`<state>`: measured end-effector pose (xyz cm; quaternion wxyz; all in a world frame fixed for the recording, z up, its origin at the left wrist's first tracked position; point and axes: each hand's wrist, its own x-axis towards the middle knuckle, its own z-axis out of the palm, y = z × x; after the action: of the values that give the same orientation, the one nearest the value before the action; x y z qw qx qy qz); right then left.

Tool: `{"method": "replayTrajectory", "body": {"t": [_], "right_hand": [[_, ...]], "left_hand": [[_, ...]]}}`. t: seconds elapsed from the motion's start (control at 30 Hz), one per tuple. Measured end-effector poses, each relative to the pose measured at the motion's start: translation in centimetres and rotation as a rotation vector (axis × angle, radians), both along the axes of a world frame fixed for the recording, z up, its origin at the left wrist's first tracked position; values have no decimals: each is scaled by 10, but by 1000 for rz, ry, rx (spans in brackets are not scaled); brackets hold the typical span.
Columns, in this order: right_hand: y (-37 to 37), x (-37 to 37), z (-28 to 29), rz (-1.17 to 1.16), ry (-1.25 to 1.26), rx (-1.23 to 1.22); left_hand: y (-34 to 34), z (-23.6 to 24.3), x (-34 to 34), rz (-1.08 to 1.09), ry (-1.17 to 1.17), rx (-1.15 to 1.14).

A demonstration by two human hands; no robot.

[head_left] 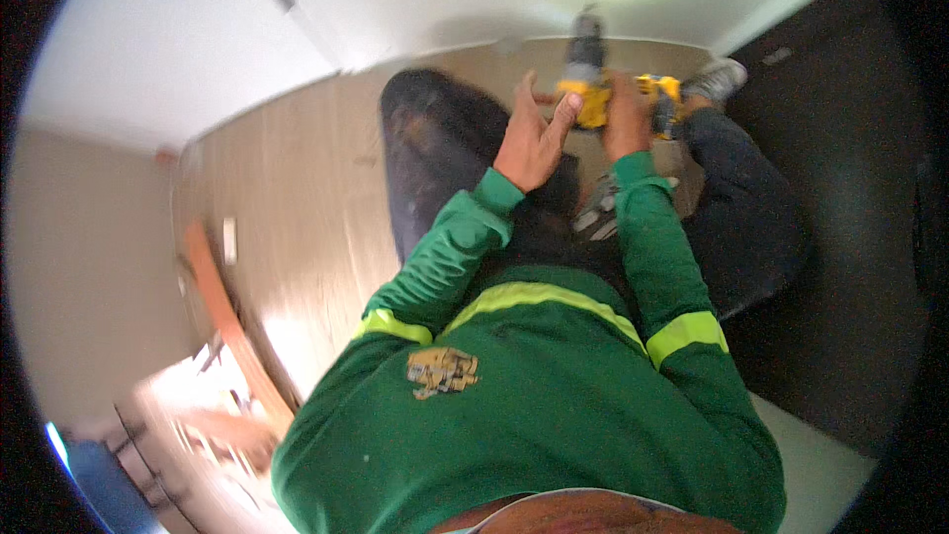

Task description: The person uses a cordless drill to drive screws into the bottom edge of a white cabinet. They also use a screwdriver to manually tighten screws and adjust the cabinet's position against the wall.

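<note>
My right hand point(630, 114) grips a yellow and black power drill point(586, 94), which has a thin bit at its upper end pointing toward the white wall below a bright patch of light. The drill's yellow battery end point(664, 104) sticks out to the right. My left hand point(539, 133) is just left of the drill, fingers apart, with the thumb over or against the yellow body; I cannot tell if it touches. I sit low, with my dark-trousered legs point(445, 129) bent and my shoes point(717, 79) on either side below and beyond the drill.
A white wall point(178, 40) runs across the top. A dark panel point(830, 208) stands close on the right. On the wood-look floor point(306, 168) at left lie an orange-brown plank point(227, 316) and a small white piece point(229, 240). Pale clutter point(203, 405) and a blue object point(104, 485) are at lower left.
</note>
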<state>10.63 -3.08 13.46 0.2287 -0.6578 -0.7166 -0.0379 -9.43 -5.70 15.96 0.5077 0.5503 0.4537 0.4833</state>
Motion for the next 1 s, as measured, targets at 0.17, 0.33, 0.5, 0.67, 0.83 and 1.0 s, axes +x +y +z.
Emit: {"method": "replayTrajectory", "body": {"t": [0.17,0.33,0.5,0.67,0.83,1.0], "right_hand": [[-2,-35,57,47,381,314],[17,-51,104,167,440,415],[23,-21,99,177,296,417],[42,-8,82,261,360,357],[68,41,27,87,313,405],[62,62,-8,-58,614,268]], "left_hand": [[-45,-8,-156,418,-138,100],[-80,-132,-296,758,545,-228],[-17,-146,-267,681,939,-371],[34,-199,-303,462,1360,-420],[53,-177,-337,406,1380,-418],[81,-45,-342,630,1066,-80]]}}
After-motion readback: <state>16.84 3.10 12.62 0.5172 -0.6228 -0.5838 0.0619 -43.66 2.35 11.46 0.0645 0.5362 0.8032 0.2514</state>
